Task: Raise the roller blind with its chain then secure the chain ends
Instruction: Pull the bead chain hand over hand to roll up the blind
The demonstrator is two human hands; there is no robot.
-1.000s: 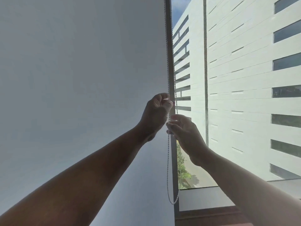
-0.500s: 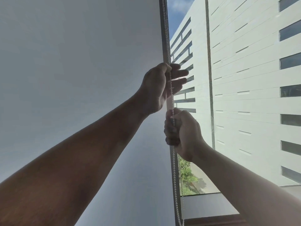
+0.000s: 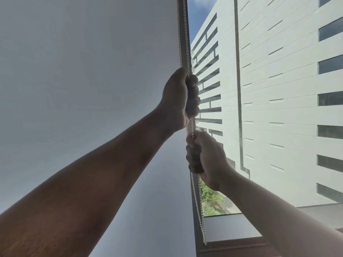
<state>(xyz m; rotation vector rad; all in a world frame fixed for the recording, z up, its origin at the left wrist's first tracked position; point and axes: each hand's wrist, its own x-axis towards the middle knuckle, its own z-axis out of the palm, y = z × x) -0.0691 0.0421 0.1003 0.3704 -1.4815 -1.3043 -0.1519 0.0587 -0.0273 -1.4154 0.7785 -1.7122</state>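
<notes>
The pale grey roller blind fabric [image 3: 83, 89] fills the whole left of your view, hanging low, so most of the raising is yet to do. At its right edge your left hand [image 3: 179, 101] has changed since half a second ago: the fingers that were spread out past the frame are now curled into a closed fist around the white beaded chain [image 3: 196, 204]. Your view has also tipped up a little. Just below and to the right, your right hand [image 3: 206, 156] stays clenched on the same chain, almost touching the left (which strand each fist holds is hidden inside the grip). The chain runs up along the dark window frame [image 3: 185, 43] and hangs in two strands below your right fist. With both fists set, you look ready for the next downward pull; securing the ends comes later.
</notes>
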